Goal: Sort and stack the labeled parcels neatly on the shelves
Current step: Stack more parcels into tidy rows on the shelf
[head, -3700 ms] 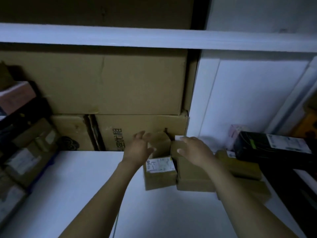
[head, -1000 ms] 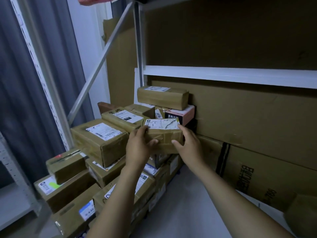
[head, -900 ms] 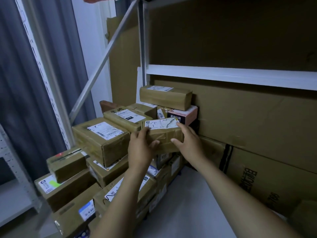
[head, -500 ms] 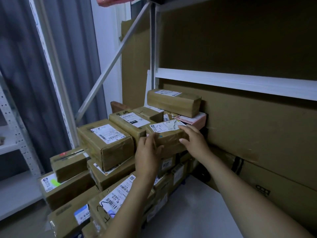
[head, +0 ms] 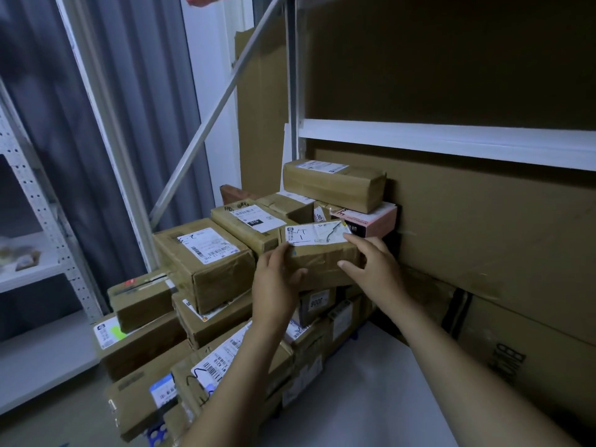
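The small brown tape-wrapped cardboard parcel (head: 322,256), its white label scrawled with black pen, sat at the top front of a heap of brown labelled parcels (head: 206,262), left of the white shelf board (head: 371,391); the left hand (head: 277,285) clasped its left end, thumb on the front face; the right hand (head: 374,266) clasped its right end, fingers over the top edge; just behind stood a pink-and-black box (head: 374,221), a long brown parcel (head: 335,183) lying on it; large flat cardboard cartons (head: 483,227) stood to the right, under a white shelf beam (head: 451,140); a grey curtain (head: 129,91) hung at left.
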